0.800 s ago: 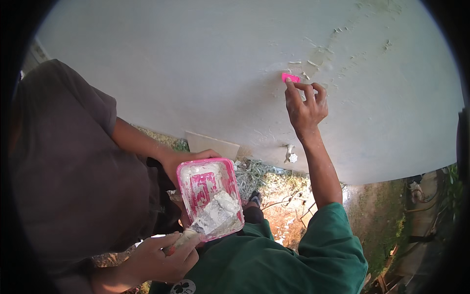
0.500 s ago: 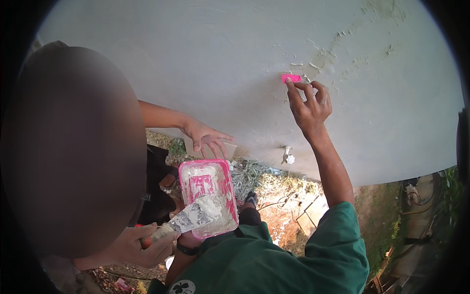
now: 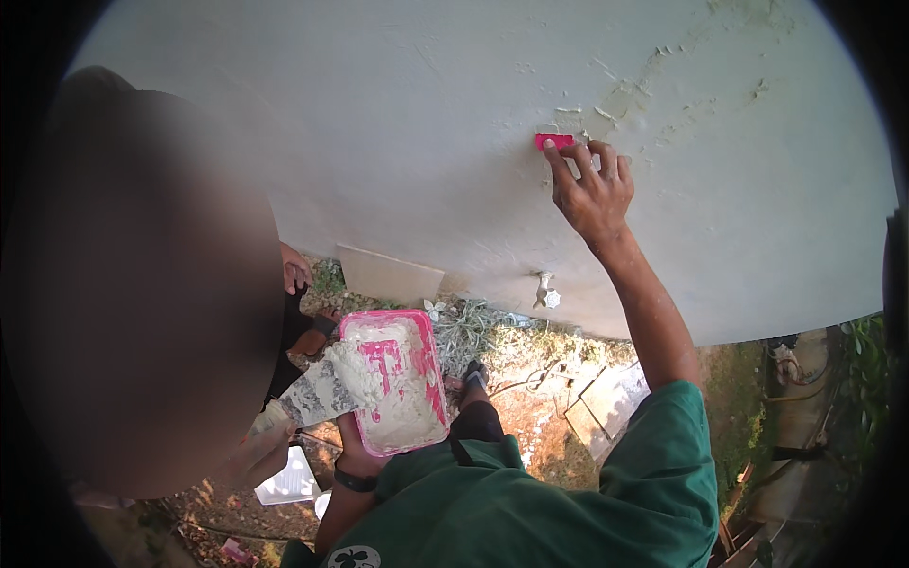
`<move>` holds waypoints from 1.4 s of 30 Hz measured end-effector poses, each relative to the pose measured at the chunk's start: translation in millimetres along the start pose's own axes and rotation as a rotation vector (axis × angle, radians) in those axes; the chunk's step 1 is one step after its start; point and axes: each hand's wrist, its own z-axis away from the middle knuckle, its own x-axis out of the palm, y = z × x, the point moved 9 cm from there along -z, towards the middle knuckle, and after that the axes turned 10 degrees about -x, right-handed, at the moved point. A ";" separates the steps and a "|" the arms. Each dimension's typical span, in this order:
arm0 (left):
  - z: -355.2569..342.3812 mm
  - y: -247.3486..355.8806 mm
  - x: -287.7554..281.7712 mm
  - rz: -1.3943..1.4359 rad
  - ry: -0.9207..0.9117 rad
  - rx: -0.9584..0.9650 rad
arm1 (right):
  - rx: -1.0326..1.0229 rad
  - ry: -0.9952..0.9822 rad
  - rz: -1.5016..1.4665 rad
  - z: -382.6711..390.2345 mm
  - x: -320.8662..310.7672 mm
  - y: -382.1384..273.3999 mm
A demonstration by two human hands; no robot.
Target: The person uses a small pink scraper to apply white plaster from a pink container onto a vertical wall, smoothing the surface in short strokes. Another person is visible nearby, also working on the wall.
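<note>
My right hand (image 3: 598, 197) reaches up to the pale wall (image 3: 398, 161), pinching a small pink scraper (image 3: 553, 141) whose edge lies against the surface. Rough ridges of white putty stand around the blade and up to its right. Low on the left, my left hand (image 3: 358, 456) grips the near left side of a pink tray (image 3: 442, 402) smeared with white putty; most of its fingers are hidden beneath. A co-worker's hand (image 3: 258, 452) holds a wide putty knife (image 3: 317, 396), heaped with putty, over the tray's left side.
A white tap (image 3: 546, 292) juts from the wall below my right arm. The co-worker's head fills the left side. A board (image 3: 390, 275) leans at the wall's foot, and a white tray (image 3: 287, 476) lies on the ground. Plants grow at the far right.
The co-worker's putty knife has shifted left and up, its blade more heavily loaded. The co-worker's other hand has dropped away from the wall. My scraper has moved slightly left and up.
</note>
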 end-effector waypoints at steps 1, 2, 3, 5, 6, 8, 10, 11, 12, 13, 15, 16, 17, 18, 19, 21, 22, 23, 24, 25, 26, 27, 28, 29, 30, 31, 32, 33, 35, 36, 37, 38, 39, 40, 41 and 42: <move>0.8 -0.3 -0.9 -0.013 0.001 0.014 | 0.002 -0.010 -0.006 2.7 1.0 -0.4; 0.1 -0.8 -1.8 -0.018 0.004 0.023 | 0.007 -0.028 -0.013 5.6 3.4 -0.3; 0.6 -1.9 -1.9 -0.024 0.003 0.032 | 0.002 -0.024 -0.015 8.4 4.3 -1.3; -0.4 -3.7 -2.0 0.077 -0.024 0.025 | -0.005 -0.043 -0.021 13.9 8.1 -1.9; -1.4 -3.3 -3.0 0.015 -0.005 0.036 | -0.004 -0.055 -0.024 16.7 9.9 -1.8; -2.7 -4.5 -4.1 -0.008 0.004 0.034 | -0.010 -0.091 -0.032 20.9 12.4 -3.0; -5.9 -9.5 -3.5 0.164 -0.038 -0.008 | 0.007 -0.112 -0.049 23.2 9.8 -3.5; -7.6 -12.5 -3.2 0.271 -0.057 -0.034 | 0.018 -0.080 -0.051 23.0 3.4 -3.8; -5.8 -6.3 -2.1 0.087 -0.044 0.052 | 0.078 -0.085 -0.083 23.1 0.3 -0.4; -2.8 -0.7 -0.4 -0.122 -0.012 0.139 | 0.140 -0.051 -0.111 22.7 -6.5 3.1; 1.5 6.6 5.0 -0.523 0.065 0.268 | 0.344 -0.055 -0.227 24.0 -10.5 15.1; 2.7 8.9 7.7 -0.715 0.109 0.311 | 0.485 -0.092 -0.314 27.3 -6.9 22.4; -0.2 8.1 7.7 -0.598 0.067 0.291 | 0.628 -0.127 -0.393 31.7 -2.5 28.1; -5.0 3.6 4.4 -0.511 0.063 0.216 | 0.727 -0.070 -0.464 32.3 -2.7 31.4; -14.5 -6.4 2.0 -0.114 -0.025 0.073 | 0.826 -0.011 -0.528 33.1 -1.4 32.9; -22.9 -17.8 6.4 0.271 -0.125 -0.081 | 0.962 0.097 -0.583 34.2 0.3 31.2; -23.1 -18.6 7.6 0.261 -0.132 -0.088 | 1.002 0.141 -0.579 34.4 0.8 27.5; -23.1 -19.4 8.1 0.254 -0.133 -0.095 | 1.044 0.181 -0.578 35.2 1.7 23.7; -18.2 -10.3 12.1 0.076 -0.159 0.016 | 1.080 0.208 -0.554 37.0 2.4 19.7; -10.9 -2.3 17.3 -0.101 -0.185 0.125 | 1.113 0.233 -0.529 38.4 3.7 16.4; -8.1 -0.3 15.6 -0.255 -0.130 0.159 | 1.140 0.265 -0.511 40.0 5.6 13.7; -2.1 5.0 21.9 -0.287 -0.194 0.234 | 1.174 0.274 -0.492 42.1 9.0 11.3; -0.9 4.8 20.8 -0.291 -0.178 0.236 | 1.198 0.290 -0.478 43.6 12.6 9.5; -2.9 2.4 14.2 -0.329 -0.095 0.199 | 1.205 0.325 -0.458 44.0 14.8 8.2; -1.3 4.1 18.7 -0.283 -0.155 0.223 | 1.191 0.302 -0.421 41.6 19.0 5.6; -2.9 3.5 17.9 -0.272 -0.146 0.210 | 1.161 0.298 -0.379 37.7 21.7 2.5; -4.4 4.1 17.9 -0.273 -0.138 0.211 | 1.129 0.295 -0.337 34.0 24.2 -0.4; -6.1 5.0 18.2 -0.275 -0.130 0.212 | 1.135 0.305 -0.335 33.6 28.2 -2.5; -5.7 8.6 20.4 -0.281 -0.121 0.237 | 1.144 0.323 -0.333 33.4 35.0 -6.5; -5.3 10.4 21.7 -0.273 -0.121 0.246 | 1.153 0.308 -0.319 33.7 38.3 -7.9; -4.8 11.7 23.3 -0.244 -0.129 0.250 | 1.163 0.291 -0.306 33.9 41.3 -9.2; -6.0 12.6 23.2 -0.219 -0.124 0.240 | 1.157 0.290 -0.290 33.1 42.5 -10.5; -6.9 13.3 23.2 -0.195 -0.119 0.230 | 1.170 0.278 -0.289 33.4 45.1 -11.4; -9.5 13.7 21.1 -0.175 -0.102 0.205 | 1.168 0.280 -0.285 32.5 46.2 -12.7; -11.3 13.0 16.2 -0.216 -0.035 0.176 | 1.167 0.285 -0.275 31.8 46.4 -13.8; -11.2 15.5 21.2 -0.165 -0.110 0.193 | 1.173 0.291 -0.287 31.3 47.4 -14.9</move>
